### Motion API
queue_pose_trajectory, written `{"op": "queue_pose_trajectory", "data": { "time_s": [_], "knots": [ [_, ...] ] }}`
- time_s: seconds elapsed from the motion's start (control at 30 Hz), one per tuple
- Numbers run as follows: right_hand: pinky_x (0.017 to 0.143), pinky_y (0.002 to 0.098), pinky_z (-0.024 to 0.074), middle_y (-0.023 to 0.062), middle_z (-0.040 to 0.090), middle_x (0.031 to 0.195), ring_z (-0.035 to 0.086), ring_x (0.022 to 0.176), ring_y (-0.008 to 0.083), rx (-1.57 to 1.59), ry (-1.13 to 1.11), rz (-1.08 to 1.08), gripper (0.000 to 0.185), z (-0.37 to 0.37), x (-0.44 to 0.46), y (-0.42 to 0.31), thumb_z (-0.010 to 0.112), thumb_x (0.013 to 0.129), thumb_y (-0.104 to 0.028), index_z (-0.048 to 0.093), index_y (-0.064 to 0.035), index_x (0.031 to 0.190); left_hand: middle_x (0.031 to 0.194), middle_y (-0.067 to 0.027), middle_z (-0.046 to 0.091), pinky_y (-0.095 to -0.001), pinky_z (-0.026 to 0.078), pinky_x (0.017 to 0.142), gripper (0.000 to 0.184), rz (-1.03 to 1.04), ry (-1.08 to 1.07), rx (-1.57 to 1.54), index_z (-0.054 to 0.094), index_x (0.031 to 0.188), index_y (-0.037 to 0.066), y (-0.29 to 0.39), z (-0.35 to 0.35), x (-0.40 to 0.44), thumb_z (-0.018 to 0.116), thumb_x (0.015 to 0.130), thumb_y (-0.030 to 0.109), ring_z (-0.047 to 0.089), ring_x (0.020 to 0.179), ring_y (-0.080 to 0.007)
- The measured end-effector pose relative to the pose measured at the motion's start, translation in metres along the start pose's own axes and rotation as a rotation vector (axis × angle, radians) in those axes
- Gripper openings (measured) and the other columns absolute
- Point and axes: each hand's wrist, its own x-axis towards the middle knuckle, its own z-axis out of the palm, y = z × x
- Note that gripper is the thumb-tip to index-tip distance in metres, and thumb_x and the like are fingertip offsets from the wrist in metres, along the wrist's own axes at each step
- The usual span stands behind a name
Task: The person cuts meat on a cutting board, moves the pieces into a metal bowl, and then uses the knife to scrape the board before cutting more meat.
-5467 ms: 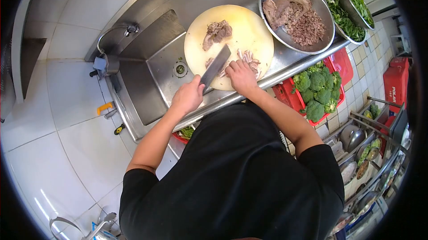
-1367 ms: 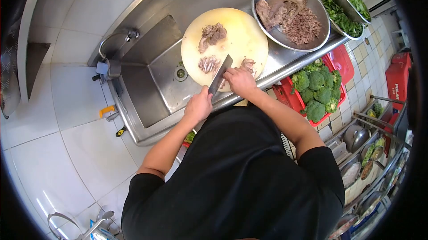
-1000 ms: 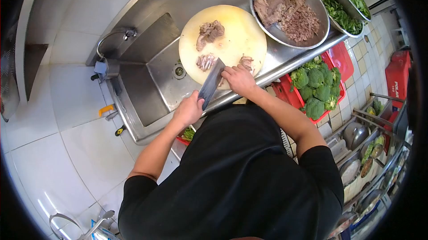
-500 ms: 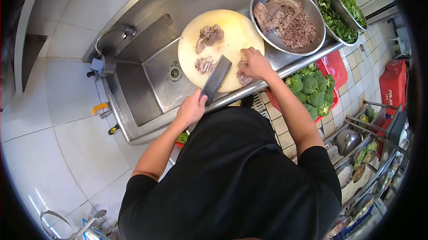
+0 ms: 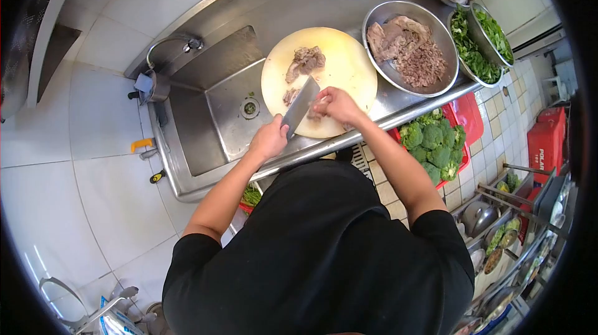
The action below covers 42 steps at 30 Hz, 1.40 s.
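Note:
A round, pale cutting board (image 5: 350, 64) lies over the right end of the sink. My left hand (image 5: 269, 139) is closed round the handle of a cleaver (image 5: 301, 107), its broad blade tilted across the lower board. Just right of the blade, my right hand (image 5: 340, 106) grips a piece of meat (image 5: 316, 113), partly hidden and blurred. On the blade's other side sits a small heap of cut meat (image 5: 290, 95), partly covered. A larger chunk of meat (image 5: 305, 63) rests higher on the board.
A steel bowl (image 5: 453, 73) of meat stands right of the board. Bowls of leafy greens (image 5: 468, 48) are beyond it. Below the counter edge is a red basket of broccoli (image 5: 436, 142). The sink basin (image 5: 218, 104) and faucet (image 5: 193, 43) are at left.
My right hand has moved left with the meat, close to the cleaver. The blade has turned more of its flat side into view and covers more of the cut meat. The camera view has shifted slightly.

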Motion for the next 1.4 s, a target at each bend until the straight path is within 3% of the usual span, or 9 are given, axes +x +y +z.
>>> {"op": "queue_pose_trajectory", "data": {
  "time_s": [0.03, 0.13, 0.23, 0.33, 0.53, 0.83, 1.0, 1.23, 1.4],
  "knots": [
    [0.078, 0.036, 0.057, 0.0141, 0.073, 0.097, 0.071, 0.086, 0.0232, -0.19, 0.058, -0.013, 0.029, 0.012, -0.008, 0.0, 0.078, 0.091, -0.011, 0.067, 0.0013, 0.114, 0.095, -0.0336, 0.071, -0.062, 0.053, 0.086, 0.027, 0.0, -0.009, 0.008, 0.051, 0.122, 0.004, 0.002, -0.001, -0.001, 0.052, 0.106, 0.026, 0.069, 0.092, -0.0534],
    [0.087, 0.042, 0.0555, 0.0163, 0.067, 0.102, 0.067, 0.098, 0.0322, -0.755, 0.452, -0.412, 0.026, 0.04, -0.028, 0.019, 0.076, 0.088, -0.011, 0.067, -0.001, 0.109, 0.093, -0.0342, 0.07, -0.0625, 0.052, 0.085, 0.027, 0.0, -0.041, 0.033, 0.049, 0.124, 0.004, 0.011, -0.005, -0.006, 0.051, 0.106, 0.024, 0.069, 0.091, -0.0537],
    [0.094, 0.0453, 0.053, 0.0159, 0.062, 0.106, 0.06, 0.107, 0.0369, -0.658, 0.216, -0.591, 0.024, 0.027, -0.023, 0.025, 0.073, 0.085, -0.01, 0.067, -0.0018, 0.106, 0.091, -0.0339, 0.07, -0.0634, 0.052, 0.083, 0.027, -0.026, -0.064, 0.064, 0.048, 0.125, 0.004, 0.024, -0.009, -0.017, 0.051, 0.106, 0.023, 0.069, 0.09, -0.0538],
    [0.093, 0.046, 0.0543, 0.0145, 0.063, 0.106, 0.062, 0.107, 0.0363, -0.645, 0.114, -0.576, 0.02, 0.028, -0.019, 0.034, 0.071, 0.086, -0.012, 0.065, -0.0026, 0.102, 0.09, -0.0323, 0.071, -0.064, 0.052, 0.083, 0.025, -0.064, -0.075, 0.095, 0.049, 0.123, 0.005, 0.033, -0.005, -0.025, 0.051, 0.105, 0.022, 0.069, 0.09, -0.0534],
    [0.087, 0.0458, 0.0567, 0.0125, 0.064, 0.104, 0.064, 0.106, 0.0334, -0.709, 0.187, -0.44, 0.013, 0.043, -0.02, 0.02, 0.066, 0.088, -0.008, 0.067, -0.0036, 0.099, 0.09, -0.0321, 0.071, -0.0638, 0.052, 0.083, 0.021, -0.035, -0.104, 0.147, 0.049, 0.121, 0.006, 0.041, -0.022, -0.026, 0.052, 0.105, 0.021, 0.07, 0.092, -0.0536],
    [0.086, 0.0463, 0.0586, 0.0127, 0.064, 0.104, 0.066, 0.104, 0.0327, -0.715, 0.19, -0.46, 0.01, 0.042, -0.019, 0.033, 0.063, 0.09, -0.01, 0.068, -0.0052, 0.098, 0.087, -0.0309, 0.071, -0.0636, 0.053, 0.08, 0.021, -0.025, -0.093, 0.168, 0.048, 0.118, 0.003, 0.047, 0.001, -0.019, 0.053, 0.104, 0.018, 0.07, 0.088, -0.0522],
    [0.084, 0.0459, 0.0583, 0.0113, 0.064, 0.1, 0.066, 0.103, 0.0321, -0.673, 0.288, -0.488, 0.009, 0.043, -0.023, 0.039, 0.063, 0.089, -0.01, 0.067, -0.007, 0.096, 0.086, -0.0311, 0.071, -0.0635, 0.053, 0.077, 0.022, 0.019, -0.124, 0.205, 0.048, 0.119, 0.005, 0.054, -0.033, -0.034, 0.053, 0.105, 0.02, 0.07, 0.085, -0.0523],
    [0.085, 0.0459, 0.0578, 0.0104, 0.064, 0.096, 0.066, 0.101, 0.0315, -0.67, 0.29, -0.457, 0.008, 0.042, -0.026, 0.041, 0.063, 0.088, -0.009, 0.067, -0.0072, 0.094, 0.086, -0.0321, 0.07, -0.0639, 0.053, 0.078, 0.026, 0.017, -0.103, 0.197, 0.048, 0.123, 0.005, 0.053, -0.002, -0.012, 0.054, 0.105, 0.023, 0.07, 0.086, -0.0533],
    [0.082, 0.0453, 0.0573, 0.0104, 0.064, 0.096, 0.066, 0.098, 0.0306, -0.599, 0.375, -0.555, 0.009, 0.046, -0.027, 0.054, 0.063, 0.087, -0.01, 0.067, -0.007, 0.094, 0.083, -0.0316, 0.069, -0.0659, 0.051, 0.076, 0.025, 0.006, -0.137, 0.231, 0.049, 0.12, 0.006, 0.045, -0.02, -0.04, 0.055, 0.105, 0.025, 0.068, 0.083, -0.0543]
  ]
}}
